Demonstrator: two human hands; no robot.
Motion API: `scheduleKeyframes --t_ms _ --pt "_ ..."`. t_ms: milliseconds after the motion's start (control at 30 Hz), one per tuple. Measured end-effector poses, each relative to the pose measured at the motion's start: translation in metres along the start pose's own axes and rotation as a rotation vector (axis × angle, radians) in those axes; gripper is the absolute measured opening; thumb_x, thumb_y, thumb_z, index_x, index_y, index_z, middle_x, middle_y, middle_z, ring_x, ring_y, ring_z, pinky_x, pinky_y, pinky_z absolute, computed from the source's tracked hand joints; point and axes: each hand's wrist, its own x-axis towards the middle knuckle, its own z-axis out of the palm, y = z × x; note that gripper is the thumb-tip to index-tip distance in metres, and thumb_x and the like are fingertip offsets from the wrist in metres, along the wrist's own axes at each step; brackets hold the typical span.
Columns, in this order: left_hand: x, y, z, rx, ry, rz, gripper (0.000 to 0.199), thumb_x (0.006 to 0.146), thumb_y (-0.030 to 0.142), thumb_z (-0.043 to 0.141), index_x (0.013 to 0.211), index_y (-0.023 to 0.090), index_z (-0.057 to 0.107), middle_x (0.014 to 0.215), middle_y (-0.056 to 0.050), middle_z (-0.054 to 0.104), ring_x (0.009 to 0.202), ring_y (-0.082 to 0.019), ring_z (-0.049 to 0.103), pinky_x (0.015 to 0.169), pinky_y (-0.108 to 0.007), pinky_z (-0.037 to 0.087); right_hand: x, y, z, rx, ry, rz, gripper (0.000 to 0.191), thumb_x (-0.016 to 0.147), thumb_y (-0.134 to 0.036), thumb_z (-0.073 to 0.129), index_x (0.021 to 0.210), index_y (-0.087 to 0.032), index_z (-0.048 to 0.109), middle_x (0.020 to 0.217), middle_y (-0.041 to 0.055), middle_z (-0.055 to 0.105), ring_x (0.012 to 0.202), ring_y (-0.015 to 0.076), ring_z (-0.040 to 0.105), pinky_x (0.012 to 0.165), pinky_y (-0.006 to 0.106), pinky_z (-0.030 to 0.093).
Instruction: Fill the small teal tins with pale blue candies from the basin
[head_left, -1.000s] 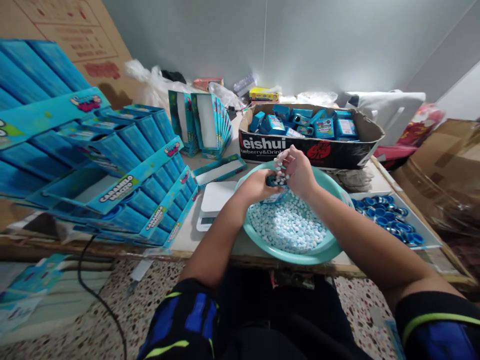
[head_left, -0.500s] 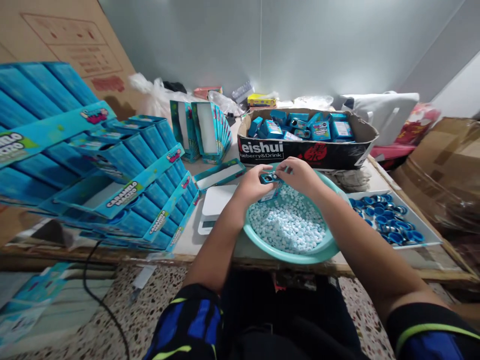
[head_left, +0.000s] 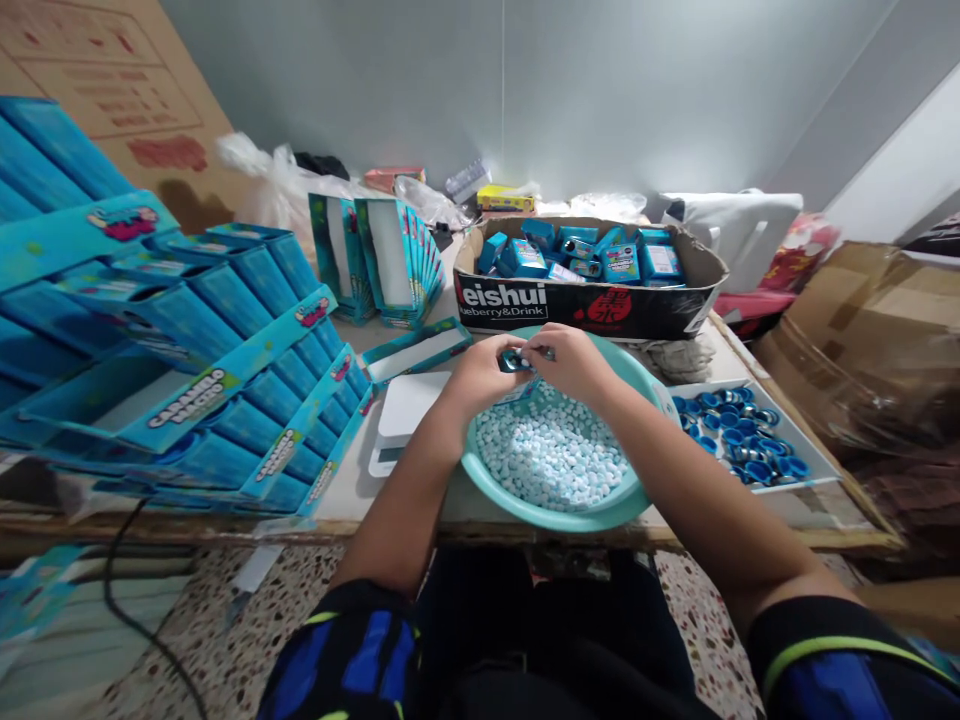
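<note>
Apparently, filling by fingertip

The left hand (head_left: 480, 376) curls around a small blue container (head_left: 513, 362), its open mouth upward, over the basin (head_left: 555, 518) of pale pieces (head_left: 555, 455). The right hand (head_left: 566, 366) bends its fingers to that mouth, a few pieces beside them; whether it grips any, I cannot tell. The step looks like filling; next calls, I'd judge, for a steady left hold while pieces drop in.

Small pkg wkshp, pellet tub (head_left: 562, 520), ctns (head_left: 832, 330), bxs (head_left: 240, 372)
</note>
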Motion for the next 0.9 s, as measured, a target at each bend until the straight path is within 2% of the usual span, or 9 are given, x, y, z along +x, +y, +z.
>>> scheduleKeyframes --t_ms 133,267,400,467,567,633,767,900 --pt "0.0 0.001 -0.001 -0.007 -0.056 0.017 0.036 0.073 0.026 0.076 0.108 0.016 0.077 0.1 -0.006 0.078 0.094 -0.026 0.071 0.082 -0.035 0.054 0.001 -0.003 0.005 0.119 -0.036 -0.074 0.016 0.088 -0.012 0.065 0.081 -0.019 0.077 0.088 0.0043 0.071 0.08 0.0159 0.065 0.076 0.029 0.051" --pt "0.001 0.0 0.001 0.021 -0.051 0.017 0.032 0.075 0.027 0.073 0.105 0.017 0.077 0.097 -0.005 0.077 0.092 -0.026 0.07 0.078 -0.034 0.054 -0.002 -0.006 0.007 0.296 -0.048 -0.063 0.01 0.089 -0.02 0.066 0.086 -0.02 0.076 0.089 0.0031 0.074 0.08 0.0164 0.066 0.074 0.03 0.053" --pt "0.004 -0.004 0.003 -0.026 -0.026 0.001 0.037 0.075 0.027 0.078 0.112 0.019 0.075 0.106 -0.007 0.078 0.1 -0.028 0.072 0.088 -0.037 0.056 -0.003 -0.01 0.004 0.569 0.051 -0.052 0.018 0.092 -0.038 0.066 0.093 -0.021 0.072 0.094 0.0044 0.074 0.09 0.0186 0.069 0.08 0.033 0.056" --pt "0.004 -0.005 0.003 -0.028 -0.009 -0.01 0.043 0.076 0.028 0.079 0.118 0.019 0.074 0.11 -0.008 0.077 0.101 -0.027 0.072 0.087 -0.037 0.056 -0.001 -0.008 0.002 0.635 0.146 -0.021 0.017 0.09 -0.038 0.066 0.093 -0.022 0.07 0.094 0.004 0.073 0.093 0.0193 0.069 0.082 0.035 0.056" --pt "0.002 -0.003 0.002 0.031 0.047 -0.047 0.04 0.079 0.029 0.078 0.117 0.021 0.076 0.108 -0.007 0.077 0.085 -0.022 0.069 0.074 -0.033 0.053 0.004 0.001 -0.001 0.6 0.301 0.086 0.012 0.085 -0.032 0.062 0.09 -0.022 0.068 0.091 0.003 0.072 0.093 0.0196 0.067 0.082 0.035 0.055" --pt "0.0 0.0 0.002 0.052 0.095 -0.06 0.033 0.079 0.03 0.077 0.111 0.022 0.078 0.102 -0.005 0.077 0.073 -0.018 0.062 0.066 -0.031 0.048 0.007 0.009 -0.002 0.53 0.342 0.166 0.014 0.081 -0.028 0.06 0.091 -0.022 0.068 0.089 0.0024 0.071 0.089 0.0194 0.066 0.081 0.035 0.053" --pt "-0.001 0.003 0.003 0.014 0.136 -0.027 0.024 0.076 0.033 0.079 0.097 0.022 0.076 0.091 -0.002 0.074 0.067 -0.015 0.055 0.061 -0.029 0.042 0.007 0.016 -0.001 0.344 0.236 0.271 0.022 0.082 -0.025 0.054 0.1 -0.021 0.067 0.086 0.0019 0.069 0.078 0.0186 0.061 0.075 0.033 0.05" --pt "-0.001 0.0 0.001 0.006 0.165 -0.043 0.025 0.072 0.036 0.082 0.081 0.021 0.065 0.074 0.002 0.062 0.065 -0.015 0.053 0.059 -0.028 0.04 0.004 0.017 0.003 0.213 0.125 0.254 0.02 0.09 -0.031 0.054 0.1 -0.021 0.067 0.094 0.0045 0.07 0.085 0.0207 0.063 0.078 0.033 0.05"
